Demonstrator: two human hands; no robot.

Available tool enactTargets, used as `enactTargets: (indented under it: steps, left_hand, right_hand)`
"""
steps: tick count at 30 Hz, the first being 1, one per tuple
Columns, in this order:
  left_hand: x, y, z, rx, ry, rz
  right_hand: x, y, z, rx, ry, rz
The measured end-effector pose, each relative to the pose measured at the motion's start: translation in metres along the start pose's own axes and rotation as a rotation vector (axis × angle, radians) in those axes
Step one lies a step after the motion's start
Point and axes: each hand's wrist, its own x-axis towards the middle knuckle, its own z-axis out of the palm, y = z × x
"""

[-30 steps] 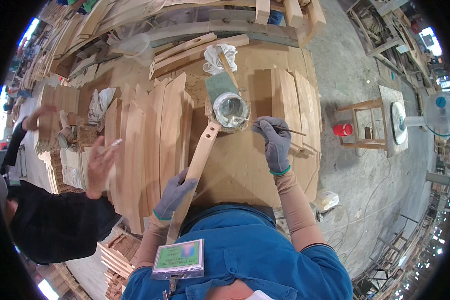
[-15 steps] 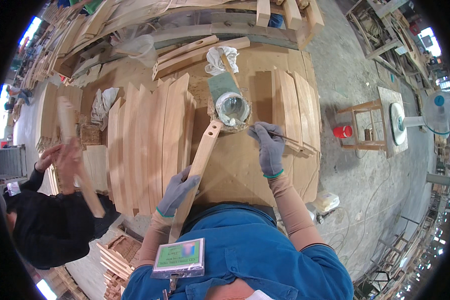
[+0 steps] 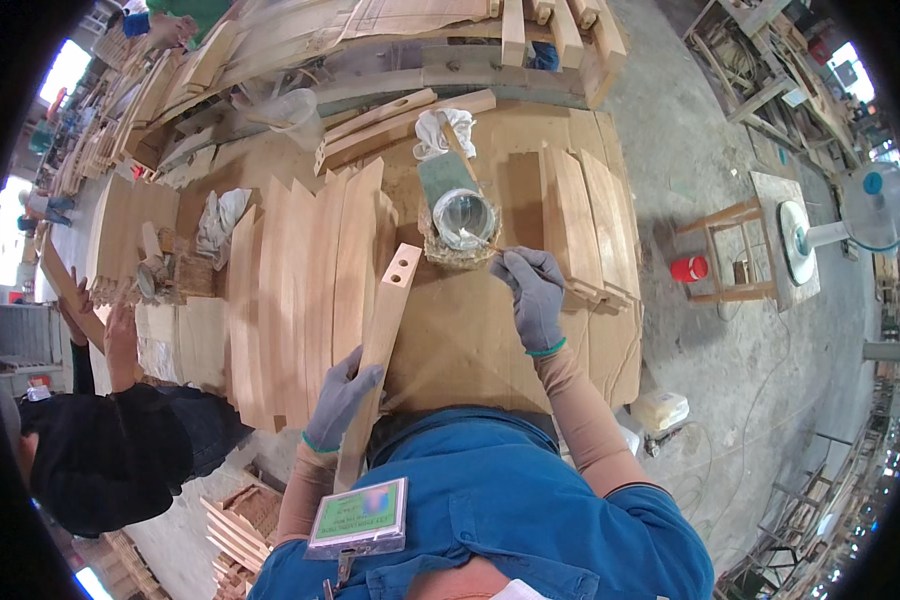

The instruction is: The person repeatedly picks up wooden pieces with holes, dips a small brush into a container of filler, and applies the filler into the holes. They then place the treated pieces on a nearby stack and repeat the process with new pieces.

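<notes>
My left hand (image 3: 342,402), in a grey glove, is closed around a long pale wooden piece (image 3: 381,325). Its upper end, with two round holes, points away from me, and its lower end reaches my shirt. My right hand (image 3: 533,290), gloved alike, grips a thin stick (image 3: 497,248); whether it ends in a brush is too small to tell. The tip reaches over the near rim of a round pot (image 3: 462,193) smeared with whitish stuff. This pot sits on a crusted block beyond my hands. A green flat piece (image 3: 445,174) leans at its far side.
Wooden pieces stand in rows on the cardboard-covered table (image 3: 450,350), one row left (image 3: 300,300) and one right (image 3: 575,220). White rags (image 3: 444,134) and a clear plastic tub (image 3: 292,118) lie farther back. A co-worker (image 3: 120,450) in black handles wood at left. A stool (image 3: 725,245) stands right.
The wooden piece in my left hand has shifted left, away from the pot. My right hand has moved the stick's tip left to the pot's rim. The co-worker's hands have moved left.
</notes>
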Motion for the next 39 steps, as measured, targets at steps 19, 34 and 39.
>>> enactTargets:
  steps: [19, 34, 39]
  left_hand:
    - [-0.082, 0.039, 0.020, -0.109, -0.214, 0.272]
    - [-0.094, 0.038, 0.022, -0.059, -0.200, 0.279]
    - [-0.088, 0.030, 0.020, -0.058, -0.213, 0.357]
  right_hand:
    - [-0.101, -0.102, 0.042, -0.029, -0.393, -0.244]
    - [-0.122, -0.115, 0.045, 0.018, -0.432, -0.290]
    - [-0.129, -0.115, 0.044, -0.049, -0.446, -0.302]
